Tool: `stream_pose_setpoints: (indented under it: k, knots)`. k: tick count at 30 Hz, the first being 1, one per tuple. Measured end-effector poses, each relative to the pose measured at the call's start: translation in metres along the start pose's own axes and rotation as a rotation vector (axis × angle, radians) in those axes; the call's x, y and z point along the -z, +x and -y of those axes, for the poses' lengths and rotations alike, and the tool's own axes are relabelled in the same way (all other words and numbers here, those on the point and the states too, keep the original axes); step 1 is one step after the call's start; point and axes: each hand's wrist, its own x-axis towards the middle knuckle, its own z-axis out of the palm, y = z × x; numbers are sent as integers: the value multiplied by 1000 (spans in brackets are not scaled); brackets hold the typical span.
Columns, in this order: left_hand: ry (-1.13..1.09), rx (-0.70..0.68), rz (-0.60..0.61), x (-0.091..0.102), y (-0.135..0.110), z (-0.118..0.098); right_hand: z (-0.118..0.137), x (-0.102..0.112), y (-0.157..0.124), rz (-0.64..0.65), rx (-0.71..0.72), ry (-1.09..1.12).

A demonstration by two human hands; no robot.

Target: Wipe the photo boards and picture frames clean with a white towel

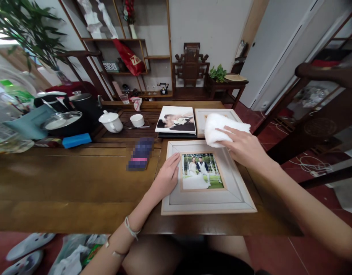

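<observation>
The frame [204,198] lies flat on the desk [78,179], with one photo [203,172] of two people inside its border. The left hand [168,176] rests on the frame's left border, fingers straight and nearly together, gripping nothing. The right hand [241,144] is curled over a folded white cloth [218,128] at the frame's far right corner; whether the cloth touches the frame, I cannot tell.

Left of the frame, toward its far side, stand a white lidded cup [110,123] and a small white cup [137,121], their contents hidden. Farther left are a black kettle [83,109], a glass-lidded pot [61,123] and a blue-grey holder [29,124] with several items standing in it. One clear glass [124,99] sits beyond the two cups. Left of the frame and below desk level, a clear bag [75,254] holds white and green things, beside two slippers [27,248].

Just beyond the frame lie an album [176,121] and a second frame [201,116], the latter partly under the cloth. Two vases show well beyond and left of the frame: one with green leaves [41,42], one with red flowers [129,9].

On the shelf [157,57] beyond the frame, a block calendar [110,66] reads "03", and a red bag [130,57] carries a "7"; its other lettering is unclear.
</observation>
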Motion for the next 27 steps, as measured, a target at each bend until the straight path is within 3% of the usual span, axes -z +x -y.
stream_pose_setpoints:
  k: [4, 7, 10, 14, 16, 18, 21, 27]
  knots:
    - [-2, -9, -2, 0, 0, 1, 12, -38, 10, 121, 119, 39]
    - [6, -23, -4, -2, -1, 4, 34, -43, 5, 209, 129, 119]
    - [13, -37, -18, -5, -2, 7, 58, -22, -10, 305, 157, 217]
    - [16, -60, -23, -5, -2, 8, 90, 30, -39, 464, 250, 385]
    - [18, -69, -25, -5, -2, 7, 101, 49, -52, 493, 280, 465]
    - [17, -75, -29, -5, -2, 7, 107, 54, -59, 481, 271, 528]
    - [16, -85, -22, -5, -2, 9, 99, 34, -56, 424, 233, 534]
    - [17, -71, -2, -5, -2, 9, 52, -27, -17, 209, 163, 312]
